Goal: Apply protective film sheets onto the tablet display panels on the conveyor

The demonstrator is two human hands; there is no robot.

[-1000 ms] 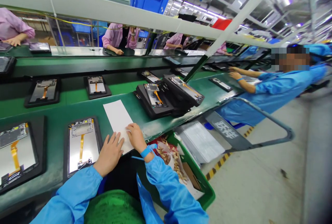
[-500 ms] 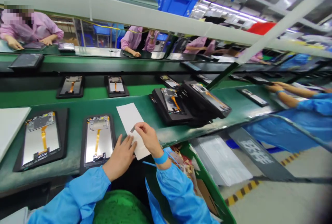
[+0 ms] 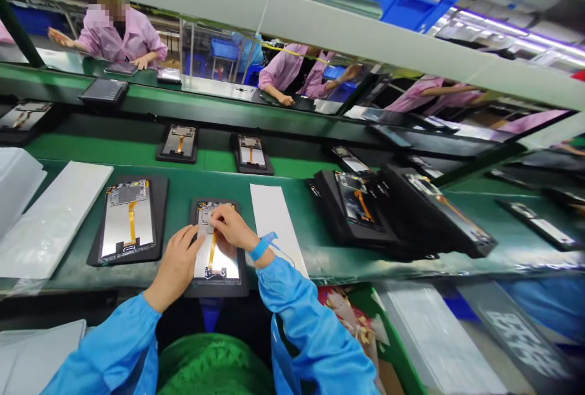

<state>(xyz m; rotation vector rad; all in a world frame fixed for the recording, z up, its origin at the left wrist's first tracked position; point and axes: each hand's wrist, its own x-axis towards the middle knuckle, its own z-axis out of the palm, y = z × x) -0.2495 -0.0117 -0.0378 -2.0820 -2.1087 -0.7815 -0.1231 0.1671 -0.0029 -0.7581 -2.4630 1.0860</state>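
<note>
An opened tablet with an orange ribbon cable lies on a dark pad in front of me. My right hand is closed in a pinch over its upper circuit-board end. The small grey strip in that pinch is mostly hidden by the fingers. My left hand rests along the tablet's left edge, fingers stretched out and tips close to the right hand's pinch. Just right of the tablet lies a white sheet, partly behind my right wrist, which wears a blue band.
Another opened tablet lies on its pad at left, beside white sheets. Stacked dark pads with tablets stand at right. More tablets line the green belt. A green bin sits below the bench edge. People in pink work opposite.
Both hands have moved from the white sheet to the tablet on its left. The right hand carried the small grey strip over. The view has swung left.
</note>
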